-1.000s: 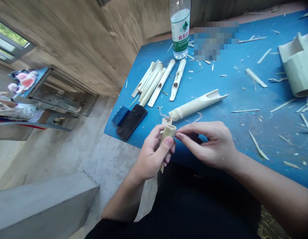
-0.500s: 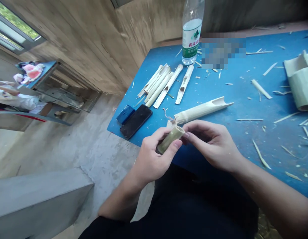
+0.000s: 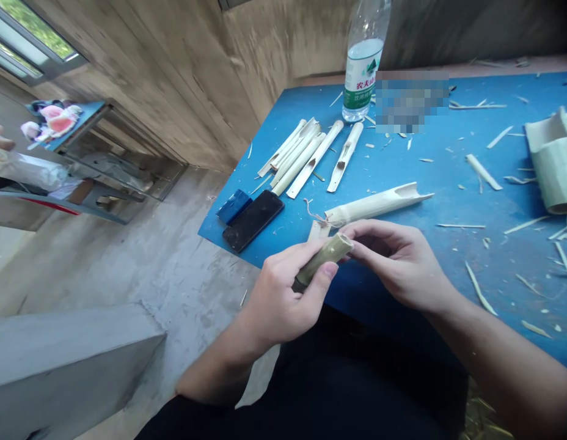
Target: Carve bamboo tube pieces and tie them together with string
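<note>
My left hand (image 3: 283,290) is wrapped round a short greenish bamboo tube (image 3: 323,260), its thumb along the near side and the hollow end pointing up and right. My right hand (image 3: 393,260) is pinched at that hollow end; what its fingertips hold, if anything, is hidden. Just beyond my hands lies a longer pale bamboo tube (image 3: 375,205) with a notched far end. A thin string (image 3: 313,212) curls by its near end, next to a pale bamboo piece (image 3: 318,230) partly covered by my left hand.
Several split bamboo pieces (image 3: 306,156) lie on the blue table (image 3: 393,165), near a black phone (image 3: 253,220) and a blue box (image 3: 233,208). A water bottle (image 3: 363,76) stands behind. On the right are a wide bamboo cup (image 3: 556,162) and scattered shavings. Another person's hand (image 3: 2,139) shows far left.
The short bamboo tube has tilted flatter, its hollow end moving slightly right with my right fingers. The view has shifted a little. Both hands keep their hold.
</note>
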Available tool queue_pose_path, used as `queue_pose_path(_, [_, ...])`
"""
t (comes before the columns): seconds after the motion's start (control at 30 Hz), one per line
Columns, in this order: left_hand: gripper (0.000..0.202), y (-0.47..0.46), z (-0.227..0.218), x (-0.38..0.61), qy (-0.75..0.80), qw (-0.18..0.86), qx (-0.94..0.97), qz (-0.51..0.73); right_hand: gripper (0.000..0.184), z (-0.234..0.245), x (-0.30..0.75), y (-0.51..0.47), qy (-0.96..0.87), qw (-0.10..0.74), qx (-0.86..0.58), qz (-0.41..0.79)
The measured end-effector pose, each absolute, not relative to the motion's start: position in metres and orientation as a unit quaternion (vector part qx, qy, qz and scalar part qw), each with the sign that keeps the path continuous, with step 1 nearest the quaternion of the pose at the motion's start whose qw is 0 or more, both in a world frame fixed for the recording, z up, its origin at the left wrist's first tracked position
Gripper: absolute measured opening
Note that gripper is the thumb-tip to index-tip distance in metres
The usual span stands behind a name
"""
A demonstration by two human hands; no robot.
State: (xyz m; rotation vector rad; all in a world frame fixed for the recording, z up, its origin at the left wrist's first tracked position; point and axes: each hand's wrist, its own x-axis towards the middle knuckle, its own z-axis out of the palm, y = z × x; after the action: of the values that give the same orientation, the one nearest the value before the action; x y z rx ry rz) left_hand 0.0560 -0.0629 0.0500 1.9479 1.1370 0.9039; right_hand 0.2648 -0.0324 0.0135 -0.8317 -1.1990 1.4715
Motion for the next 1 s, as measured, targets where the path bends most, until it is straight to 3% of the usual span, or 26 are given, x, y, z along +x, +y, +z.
queue_pose_path(0.23, [0.025,-0.064,0.056,0.053,0.464,0.42,0.711,0.319,0.019,0.021,0.27,-0.029,-0.586,0.473,-0.334,0.567])
queue_pose_path(0.53, [0.033,-0.064,0.055,0.052,0.449,0.545,0.627,0.331,0.012,0.016,0.272,-0.033,-0.623,0.465,-0.336,0.532])
queue_pose_path(0.8, [0.038,-0.063,0.047,0.056,0.445,0.559,0.596,0.367,0.014,0.012,0.268,-0.037,-0.583,0.47,-0.368,0.551])
queue_pose_path(1.0, [0.039,-0.061,0.038,0.058,0.465,0.529,0.611,0.363,0.008,0.009,0.265,-0.039,-0.607,0.502,-0.42,0.451])
